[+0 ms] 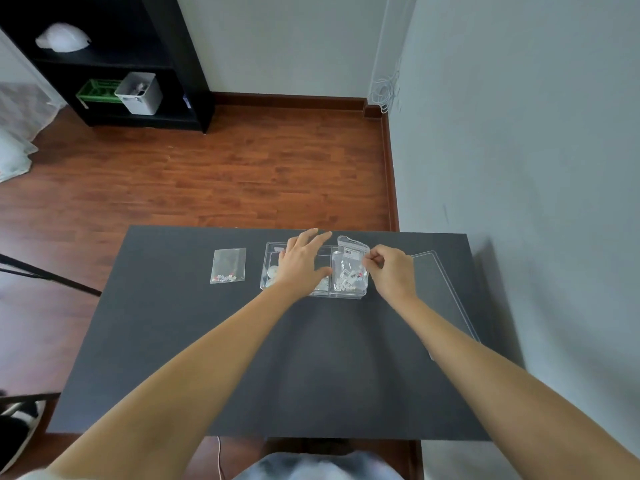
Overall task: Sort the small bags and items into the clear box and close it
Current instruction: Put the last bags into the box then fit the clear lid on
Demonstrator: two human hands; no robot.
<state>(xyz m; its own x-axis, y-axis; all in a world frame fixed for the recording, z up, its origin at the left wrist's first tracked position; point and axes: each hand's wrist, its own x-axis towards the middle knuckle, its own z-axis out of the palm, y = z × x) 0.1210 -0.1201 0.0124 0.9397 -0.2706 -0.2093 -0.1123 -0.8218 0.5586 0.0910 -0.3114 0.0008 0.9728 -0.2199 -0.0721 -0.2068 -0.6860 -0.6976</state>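
Observation:
A clear box (266,268) with compartments sits at the far middle of the dark table. My left hand (301,261) lies flat over its left and middle compartments, fingers spread, hiding much of what is inside. My right hand (391,268) pinches the right edge of a small clear zip bag (351,263) of white and red bits, which stands upright in the right compartment. Another small bag (228,265) with coloured beads lies flat on the table left of the box. The clear lid (440,292) lies on the table to the right, beyond my right hand.
The dark table (194,341) stands against a grey wall (519,133) on the right. Past its far edge is wooden floor and a black shelf unit (166,64) holding a white bin and a green basket. A dark stand leg crosses at the left.

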